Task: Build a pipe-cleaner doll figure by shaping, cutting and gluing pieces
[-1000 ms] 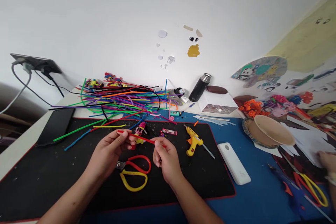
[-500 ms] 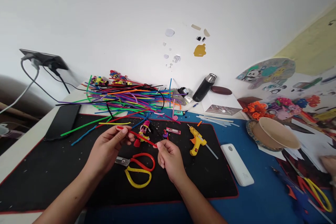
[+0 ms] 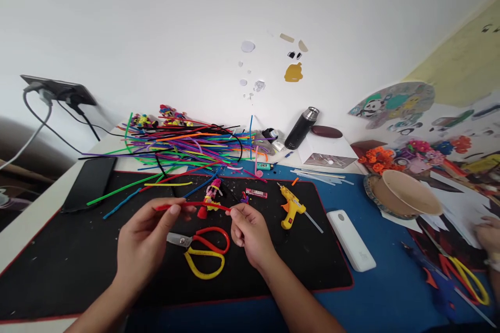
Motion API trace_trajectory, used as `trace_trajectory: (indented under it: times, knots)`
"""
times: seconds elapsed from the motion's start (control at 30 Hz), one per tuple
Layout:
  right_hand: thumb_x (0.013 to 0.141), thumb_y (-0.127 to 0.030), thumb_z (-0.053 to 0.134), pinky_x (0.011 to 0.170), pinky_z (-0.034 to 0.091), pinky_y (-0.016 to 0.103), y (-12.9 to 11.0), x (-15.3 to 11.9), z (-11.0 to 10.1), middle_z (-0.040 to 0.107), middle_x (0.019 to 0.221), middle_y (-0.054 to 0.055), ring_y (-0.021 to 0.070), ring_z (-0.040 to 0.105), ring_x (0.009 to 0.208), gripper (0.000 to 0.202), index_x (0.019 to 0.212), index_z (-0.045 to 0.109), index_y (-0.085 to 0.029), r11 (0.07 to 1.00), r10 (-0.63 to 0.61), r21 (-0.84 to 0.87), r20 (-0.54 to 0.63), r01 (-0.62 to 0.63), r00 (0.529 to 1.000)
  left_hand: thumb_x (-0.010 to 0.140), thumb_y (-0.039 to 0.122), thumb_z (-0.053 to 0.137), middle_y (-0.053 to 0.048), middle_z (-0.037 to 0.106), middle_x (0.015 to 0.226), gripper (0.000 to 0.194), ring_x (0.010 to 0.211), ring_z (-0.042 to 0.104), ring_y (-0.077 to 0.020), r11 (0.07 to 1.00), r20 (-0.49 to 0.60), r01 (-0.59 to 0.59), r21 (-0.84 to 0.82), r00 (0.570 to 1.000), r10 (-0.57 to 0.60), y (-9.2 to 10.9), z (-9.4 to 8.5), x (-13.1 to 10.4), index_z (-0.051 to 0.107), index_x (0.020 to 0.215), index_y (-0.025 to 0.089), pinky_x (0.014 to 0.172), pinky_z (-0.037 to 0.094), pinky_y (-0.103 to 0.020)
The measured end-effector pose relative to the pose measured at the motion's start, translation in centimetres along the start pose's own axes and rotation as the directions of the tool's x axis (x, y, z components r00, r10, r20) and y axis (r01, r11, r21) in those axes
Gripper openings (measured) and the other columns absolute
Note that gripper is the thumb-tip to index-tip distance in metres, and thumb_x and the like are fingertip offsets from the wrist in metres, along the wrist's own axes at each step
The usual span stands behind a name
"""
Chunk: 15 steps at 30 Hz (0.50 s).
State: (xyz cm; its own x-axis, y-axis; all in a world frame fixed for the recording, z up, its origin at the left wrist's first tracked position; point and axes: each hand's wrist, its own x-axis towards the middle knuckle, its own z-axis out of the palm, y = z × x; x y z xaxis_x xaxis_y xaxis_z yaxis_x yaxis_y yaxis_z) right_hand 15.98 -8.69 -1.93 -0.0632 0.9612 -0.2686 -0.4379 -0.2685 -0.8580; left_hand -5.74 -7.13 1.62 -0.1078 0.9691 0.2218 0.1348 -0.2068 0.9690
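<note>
A red pipe cleaner [image 3: 207,204] is stretched between my two hands above the black mat [image 3: 78,255], bowed slightly upward. My left hand [image 3: 150,234] pinches it near its left end between thumb and fingers. At its other end, the fingertips of my right hand [image 3: 249,229] are closed on it. Just behind the strand lies a small pink, yellow and red pipe-cleaner figure [image 3: 213,191]. Below the strand, scissors [image 3: 205,252] with one red and one yellow handle rest on the mat, between my hands.
A heap of coloured pipe cleaners [image 3: 187,145] lies along the wall. To the right are a yellow glue gun [image 3: 291,208], a white power bank [image 3: 350,239], a black flask [image 3: 302,129] and a bowl [image 3: 414,192]. Another person's hand [image 3: 488,237] shows at the right edge.
My left hand has moved left and slid along the red pipe cleaner, which now bows upward instead of slanting down to the right. My right hand has barely moved.
</note>
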Motion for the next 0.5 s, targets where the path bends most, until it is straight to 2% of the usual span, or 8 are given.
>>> trace_trajectory:
  times: [0.07, 0.1, 0.13, 0.2, 0.27, 0.3, 0.4, 0.5]
  knots:
    - [0.08, -0.061, 0.09, 0.041, 0.016, 0.021, -0.2, 0.1, 0.0, 0.045, 0.05, -0.011, 0.0047, 0.033, 0.038, 0.048, 0.085, 0.067, -0.018, 0.996, 0.011, 0.083, -0.01, -0.01, 1.0, 0.103, 0.029, 0.069, -0.003, 0.084, 0.098, 0.012, 0.086, 0.079, -0.0204, 0.965, 0.104, -0.234, 0.118, 0.969, 0.222, -0.1, -0.2, -1.0, 0.078, 0.109, 0.025, 0.082, 0.064, -0.029]
    - [0.08, -0.059, 0.091, 0.041, 0.016, 0.021, -0.3, 0.1, 0.0, 0.045, 0.05, -0.011, 0.0045, 0.032, 0.038, 0.048, 0.083, 0.065, -0.019, 0.992, 0.015, 0.124, -0.013, -0.013, 1.0, 0.103, 0.023, 0.068, -0.005, 0.085, 0.101, 0.013, 0.091, 0.08, -0.021, 0.919, 0.205, -0.368, 0.143, 0.919, 0.336, -0.1, -0.2, -1.4, 0.078, 0.112, 0.024, 0.084, 0.064, -0.029]
    - [0.08, -0.058, 0.092, 0.041, 0.016, 0.021, -0.4, 0.2, -0.1, 0.045, 0.05, -0.011, 0.0043, 0.032, 0.038, 0.048, 0.083, 0.064, -0.019, 0.986, 0.023, 0.163, -0.012, -0.021, 1.0, 0.104, 0.018, 0.065, -0.006, 0.085, 0.103, 0.017, 0.095, 0.081, -0.0212, 0.857, 0.31, -0.495, 0.144, 0.845, 0.436, -0.2, -0.2, -1.8, 0.077, 0.116, 0.023, 0.086, 0.064, -0.029]
    - [0.079, -0.057, 0.093, 0.04, 0.016, 0.021, -0.6, 0.3, -0.3, 0.044, 0.05, -0.012, 0.0041, 0.03, 0.038, 0.047, 0.084, 0.066, -0.019, 0.969, 0.049, 0.241, -0.006, -0.046, 0.999, 0.106, 0.013, 0.057, -0.01, 0.085, 0.107, 0.025, 0.104, 0.08, -0.0215, 0.712, 0.484, -0.696, 0.087, 0.654, 0.581, -0.4, 0.0, -2.5, 0.074, 0.124, 0.019, 0.092, 0.064, -0.029]
    - [0.078, -0.056, 0.094, 0.04, 0.016, 0.021, -0.8, 0.4, -0.6, 0.043, 0.05, -0.012, 0.0041, 0.029, 0.038, 0.047, 0.089, 0.069, -0.018, 0.947, 0.091, 0.31, -0.001, -0.087, 0.996, 0.109, 0.011, 0.05, -0.012, 0.085, 0.111, 0.03, 0.113, 0.079, -0.0215, 0.583, 0.581, -0.812, 0.038, 0.493, 0.648, -0.5, 0.3, -3.1, 0.072, 0.129, 0.014, 0.1, 0.062, -0.03]
    - [0.077, -0.056, 0.094, 0.04, 0.017, 0.021, -0.9, 0.4, -0.7, 0.043, 0.05, -0.012, 0.0041, 0.028, 0.038, 0.047, 0.091, 0.07, -0.018, 0.935, 0.113, 0.339, 0.003, -0.107, 0.994, 0.11, 0.011, 0.047, -0.013, 0.085, 0.113, 0.032, 0.116, 0.078, -0.0215, 0.534, 0.615, -0.845, 0.031, 0.437, 0.656, -0.4, 0.5, -3.4, 0.072, 0.13, 0.013, 0.102, 0.061, -0.03]
    - [0.077, -0.055, 0.094, 0.04, 0.017, 0.02, -1.1, 0.4, -0.9, 0.042, 0.05, -0.013, 0.0038, 0.027, 0.039, 0.047, 0.093, 0.071, -0.018, 0.911, 0.144, 0.387, 0.02, -0.14, 0.989, 0.114, 0.012, 0.036, -0.011, 0.085, 0.114, 0.04, 0.117, 0.077, -0.0211, 0.433, 0.689, -0.901, 0.016, 0.324, 0.648, 0.0, 1.1, -3.9, 0.073, 0.13, 0.012, 0.104, 0.06, -0.03]
    - [0.078, -0.057, 0.093, 0.04, 0.017, 0.021, -1.2, 0.3, -0.7, 0.043, 0.05, -0.012, 0.004, 0.028, 0.038, 0.046, 0.091, 0.072, -0.017, 0.929, 0.128, 0.346, 0.036, -0.133, 0.991, 0.114, 0.012, 0.034, -0.009, 0.085, 0.112, 0.042, 0.112, 0.077, -0.0207, 0.386, 0.724, -0.922, 0.017, 0.277, 0.631, 0.3, 1.6, -3.8, 0.075, 0.127, 0.013, 0.102, 0.061, -0.03]
